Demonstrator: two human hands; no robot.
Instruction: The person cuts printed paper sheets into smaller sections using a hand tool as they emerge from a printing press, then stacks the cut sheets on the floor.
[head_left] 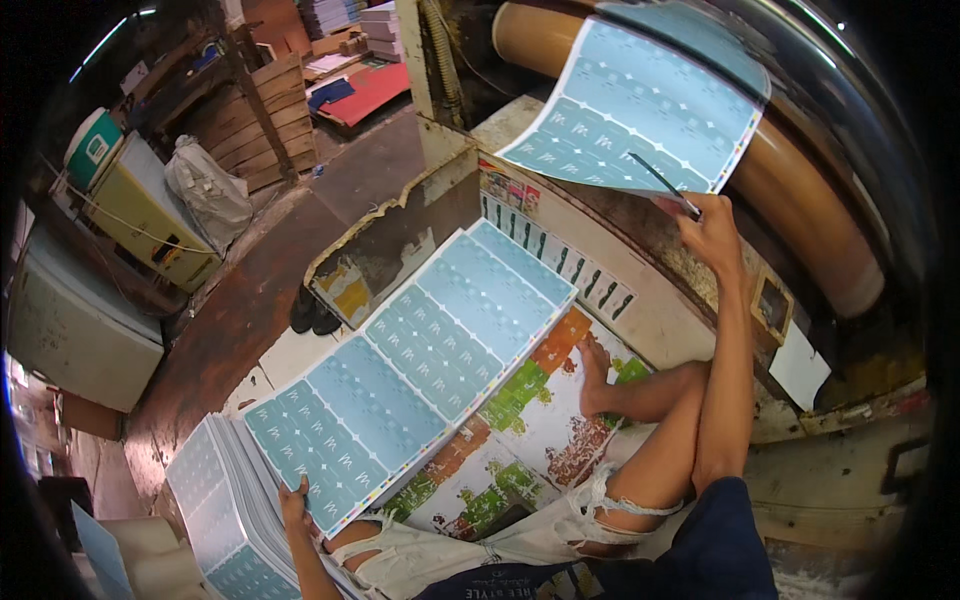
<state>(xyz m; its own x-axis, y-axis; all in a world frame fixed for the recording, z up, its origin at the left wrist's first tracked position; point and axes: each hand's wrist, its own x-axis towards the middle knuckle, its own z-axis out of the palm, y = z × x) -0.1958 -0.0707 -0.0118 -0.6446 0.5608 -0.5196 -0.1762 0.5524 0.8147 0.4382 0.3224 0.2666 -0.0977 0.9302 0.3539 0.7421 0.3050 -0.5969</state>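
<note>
Right hand point(712, 235) closed around a thin dark stick point(662, 178), which lies along the near edge of the upper sheet point(650, 100); cannot tell whether the fingers also pinch paper. Brown roller point(825, 225) just beyond and right of that hand. Left hand point(295, 505) grasps the near corner of the lower sheets point(440, 340), thumb on top; they stretch away toward the roller side. Thick stack point(215, 490) just left of it. Between the hands: low wall point(560, 240), bent leg point(645, 390). Well beyond the left hand: sandals point(315, 313), pale bag point(205, 185), green-and-white cooler point(93, 143), red board point(375, 95).
</note>
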